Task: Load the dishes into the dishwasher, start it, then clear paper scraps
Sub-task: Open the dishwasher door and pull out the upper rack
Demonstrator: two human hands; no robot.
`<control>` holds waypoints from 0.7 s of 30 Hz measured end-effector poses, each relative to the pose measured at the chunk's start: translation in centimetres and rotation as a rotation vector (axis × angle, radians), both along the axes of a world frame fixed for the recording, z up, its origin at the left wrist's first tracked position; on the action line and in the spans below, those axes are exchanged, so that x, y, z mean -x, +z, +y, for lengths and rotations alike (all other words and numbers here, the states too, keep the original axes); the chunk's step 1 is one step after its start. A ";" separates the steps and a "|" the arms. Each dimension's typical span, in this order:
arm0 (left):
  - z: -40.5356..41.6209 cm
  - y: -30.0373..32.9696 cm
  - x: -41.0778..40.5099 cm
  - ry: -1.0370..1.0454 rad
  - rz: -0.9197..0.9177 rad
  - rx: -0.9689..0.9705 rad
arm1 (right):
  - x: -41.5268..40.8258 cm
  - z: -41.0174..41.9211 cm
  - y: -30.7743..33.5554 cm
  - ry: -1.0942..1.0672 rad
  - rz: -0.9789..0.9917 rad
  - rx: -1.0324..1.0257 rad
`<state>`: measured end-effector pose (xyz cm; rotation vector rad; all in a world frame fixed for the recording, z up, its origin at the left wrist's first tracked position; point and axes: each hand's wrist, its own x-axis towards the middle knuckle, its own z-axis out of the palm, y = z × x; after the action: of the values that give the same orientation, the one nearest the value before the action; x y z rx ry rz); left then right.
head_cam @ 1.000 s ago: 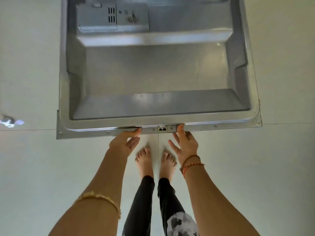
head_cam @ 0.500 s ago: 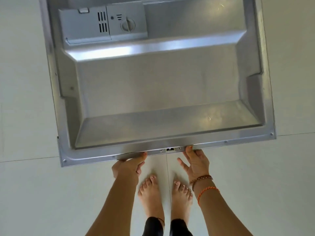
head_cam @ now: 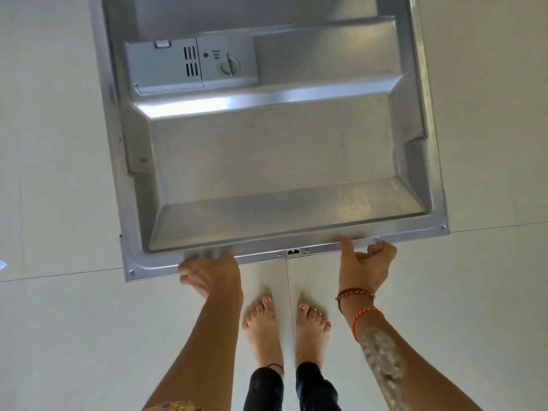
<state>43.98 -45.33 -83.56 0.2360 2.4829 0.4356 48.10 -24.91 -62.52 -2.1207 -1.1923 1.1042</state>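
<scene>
The dishwasher door [head_cam: 275,149] is seen from above, its steel inner face turned up and its free edge nearest the person. The grey detergent box [head_cam: 189,66] is set into the far left part of the door, with a round cap [head_cam: 229,66] on its right half. A small latch slot [head_cam: 293,252] is seen at the middle of the near edge.

The left hand [head_cam: 212,274] is placed at the near edge of the door, left of the latch slot; it is blurred, and the fingers are curled under the rim, so the grip is taken to be closed on the door edge. The right hand [head_cam: 366,269] is held right of the latch slot, with the thumb pressed on top of the rim and the other fingers curled round the edge, so the door is gripped there too.

Two bracelets [head_cam: 360,304] are worn on the right wrist. Bare feet [head_cam: 286,324] are planted on the pale tiled floor [head_cam: 59,336] just below the door's near edge, between the two forearms
</scene>
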 end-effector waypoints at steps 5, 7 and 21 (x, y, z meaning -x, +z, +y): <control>4.3 7.6 13.4 -0.194 -0.075 -0.060 | 5.6 0.9 6.9 0.273 0.131 -0.384; 9.6 26.5 14.5 -0.234 -0.050 0.068 | 8.3 1.0 10.7 0.289 0.228 -0.423; 10.4 66.6 15.1 0.138 -0.048 -0.377 | 11.3 -1.2 44.6 0.759 0.396 -0.192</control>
<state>28.93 -34.92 -16.93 0.2011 2.3615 0.9579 36.82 -26.11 -17.89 -1.2202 -1.8537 1.5423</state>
